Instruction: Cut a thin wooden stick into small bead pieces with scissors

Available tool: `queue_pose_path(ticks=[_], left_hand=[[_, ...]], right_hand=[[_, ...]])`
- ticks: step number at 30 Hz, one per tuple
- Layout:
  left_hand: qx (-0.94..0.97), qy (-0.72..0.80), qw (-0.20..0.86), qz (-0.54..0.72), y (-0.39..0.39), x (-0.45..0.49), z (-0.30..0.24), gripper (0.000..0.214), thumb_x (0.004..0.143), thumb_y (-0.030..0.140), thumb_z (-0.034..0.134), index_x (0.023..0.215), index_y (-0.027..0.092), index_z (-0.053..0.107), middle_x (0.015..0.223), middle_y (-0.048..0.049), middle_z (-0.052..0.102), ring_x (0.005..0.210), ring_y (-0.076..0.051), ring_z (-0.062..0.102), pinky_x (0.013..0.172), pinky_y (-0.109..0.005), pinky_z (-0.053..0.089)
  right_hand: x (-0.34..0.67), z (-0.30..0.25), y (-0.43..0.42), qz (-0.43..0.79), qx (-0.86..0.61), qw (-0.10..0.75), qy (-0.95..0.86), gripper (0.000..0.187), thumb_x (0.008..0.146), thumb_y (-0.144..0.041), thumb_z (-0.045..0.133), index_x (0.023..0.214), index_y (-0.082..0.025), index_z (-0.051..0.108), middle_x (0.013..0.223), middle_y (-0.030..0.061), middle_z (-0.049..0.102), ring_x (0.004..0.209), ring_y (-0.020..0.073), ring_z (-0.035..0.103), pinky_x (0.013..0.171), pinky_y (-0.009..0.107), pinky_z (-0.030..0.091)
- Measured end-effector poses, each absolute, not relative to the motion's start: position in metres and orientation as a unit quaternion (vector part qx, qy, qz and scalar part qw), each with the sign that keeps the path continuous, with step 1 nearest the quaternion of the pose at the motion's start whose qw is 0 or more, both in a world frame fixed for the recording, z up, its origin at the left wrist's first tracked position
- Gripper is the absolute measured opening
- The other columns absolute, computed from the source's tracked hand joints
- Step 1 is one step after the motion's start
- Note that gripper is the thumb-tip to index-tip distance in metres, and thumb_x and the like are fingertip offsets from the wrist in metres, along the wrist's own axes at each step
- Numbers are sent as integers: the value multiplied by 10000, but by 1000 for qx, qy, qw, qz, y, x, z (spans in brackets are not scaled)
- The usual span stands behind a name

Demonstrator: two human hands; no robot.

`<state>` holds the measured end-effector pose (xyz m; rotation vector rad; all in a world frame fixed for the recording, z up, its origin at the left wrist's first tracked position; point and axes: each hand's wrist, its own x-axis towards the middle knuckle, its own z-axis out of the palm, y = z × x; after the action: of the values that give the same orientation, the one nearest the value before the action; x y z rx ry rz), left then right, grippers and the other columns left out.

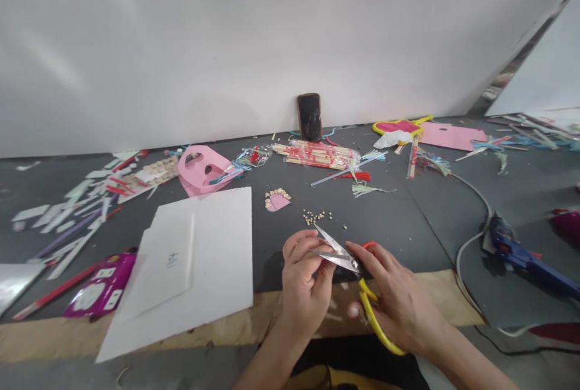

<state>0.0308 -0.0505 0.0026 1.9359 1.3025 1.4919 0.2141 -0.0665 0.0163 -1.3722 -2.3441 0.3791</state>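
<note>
- Yellow-handled scissors with shiny metal blades (pixel 354 263) are in your right hand (pixel 399 293), its fingers wrapped around the handles, above the near edge of the dark grey desk (pixel 399 227).
- The blades stand apart, pointing away from you and to the left, across the fingertips of your left hand (pixel 304 287).
- Your left hand has its fingers curled in and thumb close to them; you cannot tell from this view whether something small is pinched there.
- Just beyond the blade tips, you have a loose scatter of tiny pale beads (pixel 316 217).
- Near that, to its left, lies a small pink flat piece (pixel 278 201), rimmed along part of its edge with similar beads.
- Left of your hands, a large white sheet (pixel 222 251) lies on the desk, overhanging its near edge.
- Farther back, a dark smartphone (pixel 310 117) leans upright against the white panel (pixel 226 46), behind a red-and-white wrapped bundle of wooden sticks (pixel 317 155).
- To your right rests a blue glue gun (pixel 525 257), beside a pale curved cord (pixel 473 236).
</note>
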Motion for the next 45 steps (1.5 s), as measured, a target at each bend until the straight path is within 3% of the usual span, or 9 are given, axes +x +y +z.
queue_pose_path(ticks=[7,13,17,31,39,45], left_hand=[[693,458,198,520,-50,30,0,167,848,111,540,873,204,677,919,-60,679,1062,-236,552,921,-426,464],[668,459,272,518,-47,28,5,147,840,121,556,824,196,681,891,-67,675,1015,-231,573,906,-419,475],[642,459,350,505,-43,28,10,155,846,148,559,747,187,670,844,-68,670,936,-215,595,856,-383,498],[632,471,367,494,-41,28,7,178,870,176,533,752,187,666,874,-68,674,962,-212,603,879,-371,495],[649,500,323,474,-41,26,2,174,890,229,524,823,190,679,952,-82,680,1013,-225,598,881,-387,497],[684,517,177,483,-43,24,3,142,874,194,535,846,212,673,920,-67,676,1042,-239,578,909,-426,447]], right_hand=[[209,16,-67,133,-512,148,-836,768,671,-109,562,1397,-151,316,1148,144,500,1098,310,442,908,499,462],[209,19,-61,122,-490,155,-849,730,725,-234,607,1398,-135,343,1134,156,545,1058,303,513,898,491,478],[211,18,-59,110,-480,161,-856,621,803,-238,502,1396,-110,368,1138,173,586,1039,284,574,837,417,527],[207,21,-55,102,-478,147,-860,499,858,-262,445,1327,-94,455,1077,175,653,909,274,658,730,383,565],[204,24,-54,150,-498,128,-845,449,882,-295,435,1286,-103,474,1073,163,653,917,273,655,754,393,554],[202,26,-56,175,-497,142,-838,545,840,-346,510,1326,-121,408,1143,176,608,1041,292,594,819,416,530]])
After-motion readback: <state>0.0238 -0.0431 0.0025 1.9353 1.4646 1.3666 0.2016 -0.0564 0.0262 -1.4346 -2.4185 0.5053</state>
